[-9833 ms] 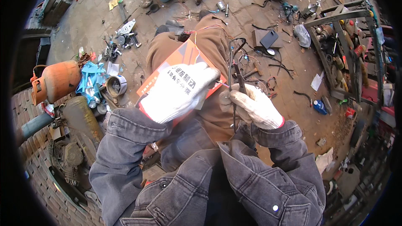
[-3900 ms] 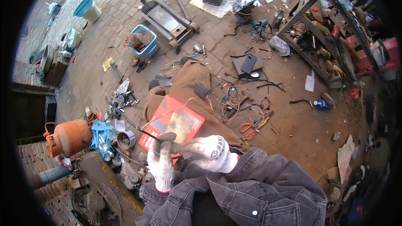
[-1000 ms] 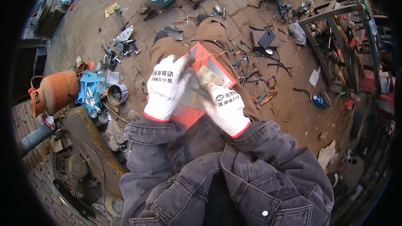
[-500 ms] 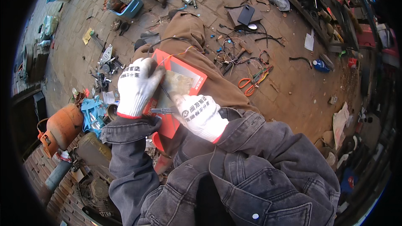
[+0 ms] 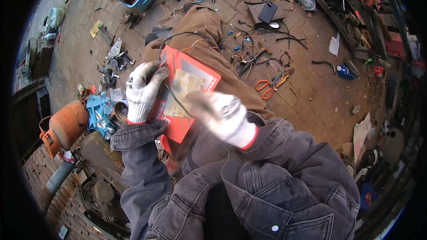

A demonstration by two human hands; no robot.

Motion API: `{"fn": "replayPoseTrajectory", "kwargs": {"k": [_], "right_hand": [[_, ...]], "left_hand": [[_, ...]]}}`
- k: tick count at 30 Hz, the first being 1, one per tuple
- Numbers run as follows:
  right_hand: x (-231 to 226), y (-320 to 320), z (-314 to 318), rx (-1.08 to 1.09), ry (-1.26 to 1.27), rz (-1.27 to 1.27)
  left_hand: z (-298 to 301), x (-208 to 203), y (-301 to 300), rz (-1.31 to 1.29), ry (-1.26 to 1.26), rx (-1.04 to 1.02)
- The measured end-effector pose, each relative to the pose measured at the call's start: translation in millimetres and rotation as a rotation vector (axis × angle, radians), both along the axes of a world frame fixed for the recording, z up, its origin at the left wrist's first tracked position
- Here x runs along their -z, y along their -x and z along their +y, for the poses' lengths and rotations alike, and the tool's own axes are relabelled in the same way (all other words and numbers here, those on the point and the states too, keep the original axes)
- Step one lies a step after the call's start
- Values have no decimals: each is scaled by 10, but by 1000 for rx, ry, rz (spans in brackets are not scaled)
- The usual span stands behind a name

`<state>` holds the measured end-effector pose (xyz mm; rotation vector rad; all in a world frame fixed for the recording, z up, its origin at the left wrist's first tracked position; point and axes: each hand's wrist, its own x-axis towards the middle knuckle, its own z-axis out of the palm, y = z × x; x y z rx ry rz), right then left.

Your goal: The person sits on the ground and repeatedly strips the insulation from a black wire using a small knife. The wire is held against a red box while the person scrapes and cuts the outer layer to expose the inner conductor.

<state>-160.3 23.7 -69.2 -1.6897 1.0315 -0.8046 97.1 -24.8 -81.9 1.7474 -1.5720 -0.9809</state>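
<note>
A flat red board [image 5: 179,129] with a worn tan patch lies across my lap. My left hand [image 5: 143,90], in a white knit glove with dirty fingertips, is closed at the board's left side, pinching a black cable [image 5: 177,99]. The cable slants down across the tan patch toward my right hand [image 5: 224,118]. That hand, also gloved, hovers over the board's right edge; motion blurs its fingers, so its grip on the cable is unclear. Thin red and yellow wires [image 5: 192,45] trail from near my left hand over my brown trouser leg.
To the right on the paving lie orange-handled pliers [image 5: 266,90], a hammer [image 5: 255,58], tangled wires and a black phone [image 5: 267,12] on a block. An orange gas cylinder [image 5: 69,124] stands left. A blue basket [image 5: 144,1] sits at the far left, a cluttered rack [image 5: 344,22] at far right.
My right hand has moved right, away from my left hand, and is now blurred. The metal tool seen beside it earlier no longer shows. More of the cable and tan patch is visible.
</note>
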Motion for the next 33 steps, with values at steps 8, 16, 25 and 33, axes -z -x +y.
{"fn": "replayPoseTrajectory", "kwargs": {"k": [8, 16, 25, 33], "right_hand": [[466, 669, -365, 587, -261, 212], [752, 741, -292, 358, -555, -169], [776, 687, -357, 498, -505, -297], [767, 753, -359, 353, -558, -95]], "left_hand": [[37, 43, 40, -30, 73, -24], [56, 38, 49, -79, 79, -53], [59, 78, 33, -22, 57, -101], [63, 100, 21, -56, 54, -105]]}}
